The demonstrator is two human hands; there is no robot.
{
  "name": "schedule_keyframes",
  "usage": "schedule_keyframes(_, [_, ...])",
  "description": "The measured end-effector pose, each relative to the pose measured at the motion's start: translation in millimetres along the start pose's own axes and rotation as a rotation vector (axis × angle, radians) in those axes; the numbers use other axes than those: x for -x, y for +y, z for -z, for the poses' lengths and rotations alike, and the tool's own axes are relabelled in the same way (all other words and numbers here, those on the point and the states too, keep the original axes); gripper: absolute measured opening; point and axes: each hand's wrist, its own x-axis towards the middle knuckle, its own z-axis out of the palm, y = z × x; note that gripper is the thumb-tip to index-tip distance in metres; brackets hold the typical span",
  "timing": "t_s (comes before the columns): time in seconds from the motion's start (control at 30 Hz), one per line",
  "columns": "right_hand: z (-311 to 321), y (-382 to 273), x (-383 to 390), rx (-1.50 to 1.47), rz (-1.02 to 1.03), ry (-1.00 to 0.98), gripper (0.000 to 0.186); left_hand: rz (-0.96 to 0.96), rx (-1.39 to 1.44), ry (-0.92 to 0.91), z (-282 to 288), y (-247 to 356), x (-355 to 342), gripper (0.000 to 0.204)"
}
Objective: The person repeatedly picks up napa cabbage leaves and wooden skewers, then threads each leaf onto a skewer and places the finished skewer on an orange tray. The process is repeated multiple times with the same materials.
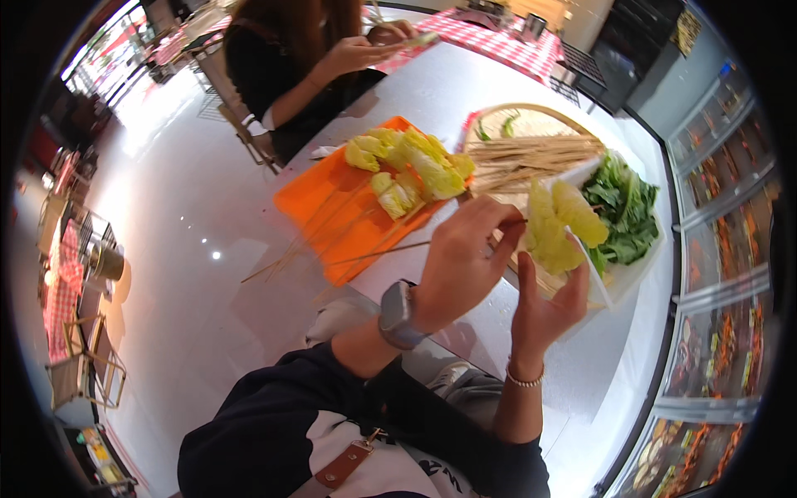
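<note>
My left hand [465, 257], a watch on its wrist, pinches a thin bamboo skewer [390, 249] whose other end points back over an orange tray [303, 199]. Pale yellow-green lettuce leaves [558, 224] stand upright in the fingers of my right hand [548, 311], right by my left fingertips. Whether the skewer's point has entered the leaves I cannot tell. Several skewers with bundled lettuce [415, 158] lie on the tray, their bare sticks toward me. Behind my right hand, a white container [660, 236] holds dark green leaves [618, 207].
A pile of bare skewers [531, 158] rests across a round woven basket [573, 124] on the metal table [465, 70]. Across from me, a person [282, 75] in black sits holding a phone. Glass-fronted display cases [722, 266] line the right side.
</note>
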Motion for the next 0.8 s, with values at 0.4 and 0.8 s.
schedule_keyframes(0.4, [-0.4, 14.9, -1.2, -0.09, 0.085, 0.125, 0.032, 0.015, 0.118, -0.141, -3.0, 6.3, 2.1, 0.011])
schedule_keyframes(0.8, [-0.8, 21.5, -5.1, -0.216, -0.197, -0.147, 0.039, 0.029, 0.02, -0.126, -13.1, -17.0, 6.6, 0.011])
